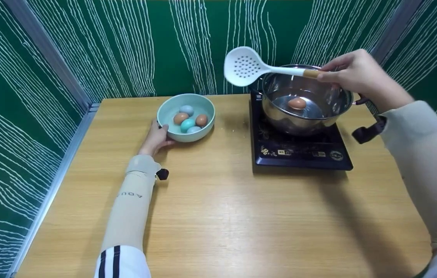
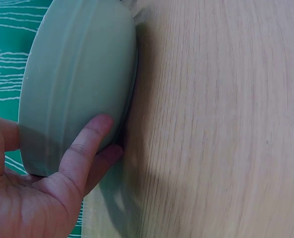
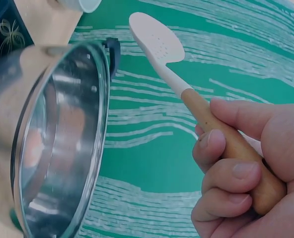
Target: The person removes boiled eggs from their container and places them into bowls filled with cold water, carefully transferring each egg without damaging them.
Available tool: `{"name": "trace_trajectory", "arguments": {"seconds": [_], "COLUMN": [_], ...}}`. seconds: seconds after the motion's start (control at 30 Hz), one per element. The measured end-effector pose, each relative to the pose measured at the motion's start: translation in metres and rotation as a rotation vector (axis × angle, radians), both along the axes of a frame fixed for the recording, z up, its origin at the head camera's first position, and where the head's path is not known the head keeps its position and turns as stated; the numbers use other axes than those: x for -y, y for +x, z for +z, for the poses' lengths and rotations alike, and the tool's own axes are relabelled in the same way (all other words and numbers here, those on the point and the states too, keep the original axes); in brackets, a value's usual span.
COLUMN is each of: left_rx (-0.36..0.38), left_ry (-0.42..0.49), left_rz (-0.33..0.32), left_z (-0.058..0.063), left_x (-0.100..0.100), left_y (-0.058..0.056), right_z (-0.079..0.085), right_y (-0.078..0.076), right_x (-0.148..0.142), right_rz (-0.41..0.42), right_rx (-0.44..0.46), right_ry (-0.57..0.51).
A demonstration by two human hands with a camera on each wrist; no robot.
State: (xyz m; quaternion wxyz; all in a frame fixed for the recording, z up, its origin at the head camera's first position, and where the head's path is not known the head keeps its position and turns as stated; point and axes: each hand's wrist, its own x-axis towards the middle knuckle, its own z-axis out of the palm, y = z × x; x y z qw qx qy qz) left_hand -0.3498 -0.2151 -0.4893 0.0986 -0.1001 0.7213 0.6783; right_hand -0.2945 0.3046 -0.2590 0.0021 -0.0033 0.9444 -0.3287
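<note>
My right hand (image 1: 351, 73) grips the wooden handle of a white slotted skimmer (image 1: 244, 66), its fingers wrapped round the wood in the right wrist view. The skimmer is held level above the rim of a steel pot (image 1: 299, 122), its perforated head out past the pot's left side. One brown egg (image 1: 297, 103) lies on the pot's bottom. My left hand (image 1: 155, 137) holds a pale green bowl (image 1: 186, 138) by its near left side, thumb at the rim and fingers under the wall. Several brown, pale blue and turquoise eggs (image 1: 187, 124) lie in the bowl.
The pot stands on a black induction cooker (image 1: 299, 156) at the right of the wooden table (image 1: 218, 216). Green panels with white lines (image 1: 125, 46) close off the back and sides. A dark pot handle (image 1: 362, 100) sticks out near the right wrist.
</note>
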Motion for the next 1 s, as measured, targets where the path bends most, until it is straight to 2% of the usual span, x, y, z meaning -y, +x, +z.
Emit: {"name": "trace_trajectory", "arguments": {"seconds": [0.23, 0.47, 0.67, 1.0], "left_rx": [0.006, -0.007, 0.007, 0.004], "left_ry": [-0.017, 0.017, -0.010, -0.011], "left_rz": [-0.006, -0.013, -0.007, -0.005], "left_z": [0.002, 0.001, 0.003, 0.002], "left_x": [0.000, 0.000, 0.000, 0.000], "left_y": [0.002, 0.004, 0.004, 0.003], "right_z": [0.001, -0.002, -0.007, -0.016], "right_y": [0.007, 0.013, 0.015, 0.017], "right_x": [-0.030, -0.059, -0.077, -0.103], "right_rz": [-0.072, -0.110, -0.167, -0.177], "right_rx": [0.012, 0.033, 0.032, 0.029], "right_ry": [-0.004, -0.009, 0.018, 0.074]}}
